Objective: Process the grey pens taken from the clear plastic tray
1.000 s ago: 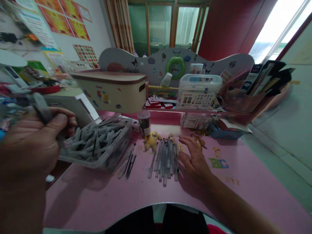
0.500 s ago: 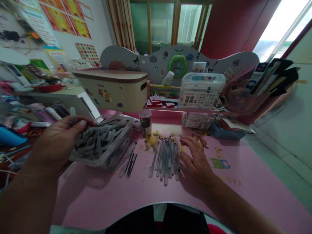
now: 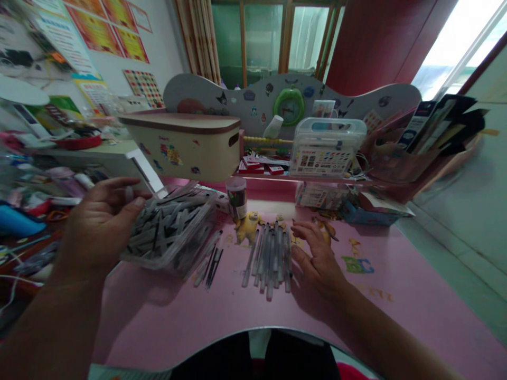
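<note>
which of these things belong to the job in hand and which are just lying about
Likely in use:
clear plastic tub of grey pen-like pieces, by the left hand
translucent pen-like tubes, beside the right hand
thin dark sticks, between tub and tubes

Seemingly just lying about:
green alarm clock
lidded cream box
clear carry case
cup

Definitely someone's home, kid's study corner type of thing. Pink desk (image 3: 158, 327) with a cartoon bear (image 3: 247, 228) and ABC-style letters (image 3: 357, 265) on top, chunky green clock (image 3: 288, 107), patterned curtain (image 3: 200, 42) by the window (image 3: 261, 42), bright posters (image 3: 93, 29) on the wall, everyday clutter (image 3: 67, 182) off left.
</note>
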`<state>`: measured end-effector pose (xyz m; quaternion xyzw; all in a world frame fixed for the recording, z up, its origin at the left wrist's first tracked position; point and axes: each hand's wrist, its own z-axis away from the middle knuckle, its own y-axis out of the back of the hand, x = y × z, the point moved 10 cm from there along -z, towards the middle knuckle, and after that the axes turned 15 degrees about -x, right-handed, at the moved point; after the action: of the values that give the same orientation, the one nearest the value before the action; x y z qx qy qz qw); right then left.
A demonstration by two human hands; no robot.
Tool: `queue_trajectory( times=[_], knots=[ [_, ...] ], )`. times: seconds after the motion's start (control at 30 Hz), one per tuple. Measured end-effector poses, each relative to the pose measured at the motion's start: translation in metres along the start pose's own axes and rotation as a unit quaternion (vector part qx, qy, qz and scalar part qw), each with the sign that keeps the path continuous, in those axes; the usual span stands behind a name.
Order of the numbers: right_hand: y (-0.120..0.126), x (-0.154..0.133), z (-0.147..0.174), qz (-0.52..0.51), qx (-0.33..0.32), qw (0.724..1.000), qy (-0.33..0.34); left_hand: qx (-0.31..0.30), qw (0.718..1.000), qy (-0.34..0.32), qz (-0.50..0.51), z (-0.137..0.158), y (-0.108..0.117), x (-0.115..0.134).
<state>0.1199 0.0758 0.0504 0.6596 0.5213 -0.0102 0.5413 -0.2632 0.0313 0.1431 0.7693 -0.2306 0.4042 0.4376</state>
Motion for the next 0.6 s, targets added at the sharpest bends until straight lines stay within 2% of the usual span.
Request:
queue_trajectory(
  times=[0.1, 0.23, 0.33, 0.4, 0.47, 0.53, 0.6],
  knots=[
    [0.005, 0.002, 0.000, 0.005, 0.016, 1.000, -0.003, -0.039, 0.992, 0.002, -0.117, -0.002, -0.007, 0.001],
    [0.014, 0.014, -0.001, 0.011, 0.047, 0.998, -0.043, -0.120, 0.966, 0.037, -0.227, -0.009, -0.023, -0.009],
    [0.016, 0.023, -0.003, 0.016, 0.052, 0.996, -0.071, -0.128, 0.950, 0.040, -0.282, -0.014, -0.026, -0.006],
    [0.011, 0.029, -0.005, 0.022, 0.030, 0.995, -0.096, -0.134, 0.952, 0.041, -0.271, -0.013, -0.028, 0.000],
    [0.001, 0.033, -0.006, 0.032, -0.016, 0.992, -0.122, -0.141, 0.967, 0.046, -0.206, -0.009, -0.030, 0.006],
    [-0.009, 0.034, -0.006, 0.044, -0.063, 0.988, -0.136, -0.118, 0.984, 0.040, -0.126, -0.002, -0.027, 0.013],
    [-0.018, 0.032, -0.005, 0.057, -0.101, 0.984, -0.139, -0.069, 0.994, 0.017, -0.077, 0.003, -0.020, 0.017]
  ],
)
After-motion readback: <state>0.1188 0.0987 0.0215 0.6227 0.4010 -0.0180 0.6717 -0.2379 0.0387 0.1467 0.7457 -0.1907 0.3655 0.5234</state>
